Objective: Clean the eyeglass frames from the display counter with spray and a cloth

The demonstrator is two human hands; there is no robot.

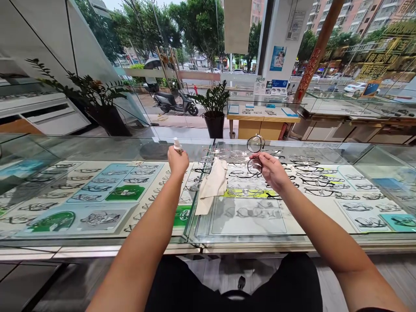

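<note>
Wrapped around a small spray bottle (177, 146) with a white top, my left hand (178, 160) is raised over the glass counter. The bottle's lower part is hidden by the fingers. My right hand (271, 170) pinches a pair of dark, round-framed eyeglasses (255, 154) near the middle of the frame. The glasses are turned on end, one lens above the other. Between my hands, a cream cleaning cloth (212, 184) lies crumpled on the counter top, touched by neither hand.
The glass display counter (247, 237) holds rows of eyeglasses under its top. Beyond it stand a potted plant (214, 108) and a wooden display table (263, 123). Another potted plant (105, 104) is at the left. A scooter (175, 102) is outside the window.
</note>
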